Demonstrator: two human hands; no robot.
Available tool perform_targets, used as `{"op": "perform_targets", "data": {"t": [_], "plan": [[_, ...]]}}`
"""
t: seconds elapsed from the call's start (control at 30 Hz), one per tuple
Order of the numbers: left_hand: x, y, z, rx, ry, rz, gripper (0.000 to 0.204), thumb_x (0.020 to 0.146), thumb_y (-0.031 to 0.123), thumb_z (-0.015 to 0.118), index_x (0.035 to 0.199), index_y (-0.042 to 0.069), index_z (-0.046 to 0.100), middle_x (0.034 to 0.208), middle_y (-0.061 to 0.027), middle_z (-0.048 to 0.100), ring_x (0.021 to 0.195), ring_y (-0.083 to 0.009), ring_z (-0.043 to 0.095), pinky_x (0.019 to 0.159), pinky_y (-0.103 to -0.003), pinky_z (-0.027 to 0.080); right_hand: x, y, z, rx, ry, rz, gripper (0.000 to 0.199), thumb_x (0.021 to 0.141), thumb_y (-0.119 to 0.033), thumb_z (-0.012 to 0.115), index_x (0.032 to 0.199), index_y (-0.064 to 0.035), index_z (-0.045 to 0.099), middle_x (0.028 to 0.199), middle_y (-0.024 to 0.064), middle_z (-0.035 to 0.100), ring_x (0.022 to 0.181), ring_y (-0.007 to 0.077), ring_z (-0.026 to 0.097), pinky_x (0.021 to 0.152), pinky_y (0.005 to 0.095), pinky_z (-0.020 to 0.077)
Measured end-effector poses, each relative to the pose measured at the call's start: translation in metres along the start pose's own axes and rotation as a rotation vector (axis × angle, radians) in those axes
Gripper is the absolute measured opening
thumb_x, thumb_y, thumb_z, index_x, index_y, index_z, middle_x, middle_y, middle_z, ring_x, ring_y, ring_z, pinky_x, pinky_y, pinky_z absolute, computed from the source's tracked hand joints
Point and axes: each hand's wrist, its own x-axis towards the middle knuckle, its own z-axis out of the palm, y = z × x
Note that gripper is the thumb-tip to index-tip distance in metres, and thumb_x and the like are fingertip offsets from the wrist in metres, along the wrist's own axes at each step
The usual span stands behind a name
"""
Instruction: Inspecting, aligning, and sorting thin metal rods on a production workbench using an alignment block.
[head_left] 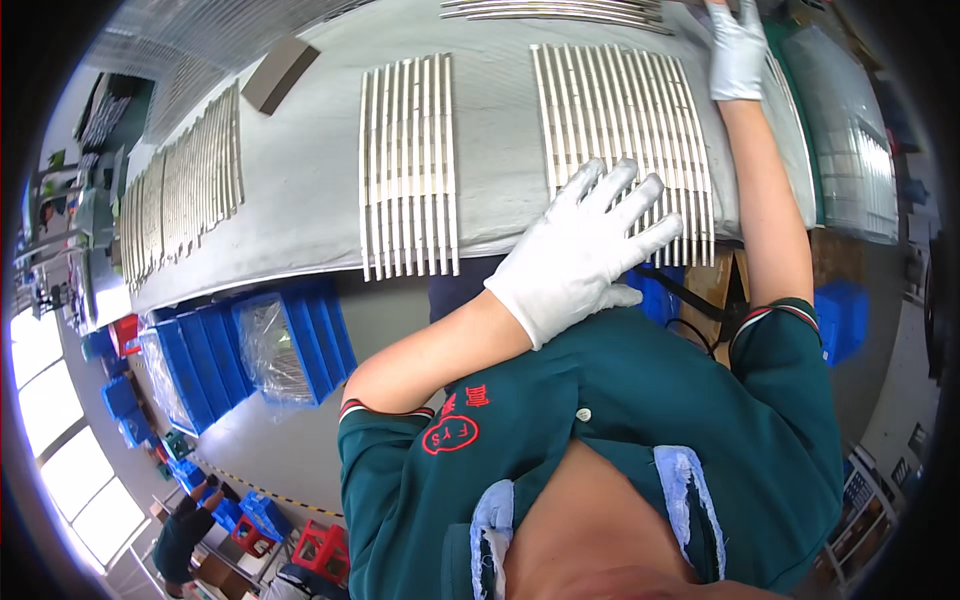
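My left hand [585,250], in a white glove, is open with its fingers spread over the near part of a row of thin silvery rods [622,110]. Whether the fingertips press on the rods or hover just above cannot be made out. My right hand [737,55], gloved too, reaches to the far right of the table; its fingers look stretched apart, and their tips are partly cut off by the upper edge. I see nothing held in it. A smaller row of similar rods [408,160] lies to the left of my left hand.
Grey-white cloth [300,190] covers the table. More rods [185,185] lie at the far left, others [560,12] crosswise at the back. A dark grey-brown block [281,74] sits at the back left. Blue crates [318,335] stand below the near edge; clear plastic [845,140] lies at right.
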Motion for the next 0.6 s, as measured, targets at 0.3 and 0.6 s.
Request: {"op": "perform_targets", "data": {"t": [0.3,0.6], "plan": [[-0.011,-0.005,-0.009,0.064,-0.056,-0.057,0.082,0.071,0.041,0.077,0.141,0.015,0.044,0.137,-0.0141,0.047,0.129,-0.0376,0.042,0.109,-0.054,0.031,-0.011,-0.038,0.023,0.114,0.173,0.171,0.058,0.092,-0.017,0.066,0.144,-0.006,0.043,0.131,0.0082,0.057,0.112,0.0196,0.058,0.088,0.0309,0.0506],[-0.036,-0.007,-0.024,0.126,-0.107,-0.179,0.082,0.07,0.042,0.078,0.14,0.016,0.045,0.141,-0.0166,0.044,0.131,-0.0427,0.041,0.109,-0.055,0.033,0.021,-0.006,-0.041,1.425,-0.144,0.523,0.052,0.094,-0.015,0.062,0.142,-0.0052,0.045,0.132,0.0078,0.056,0.114,0.0208,0.056,0.092,0.0333,0.0482]]}}
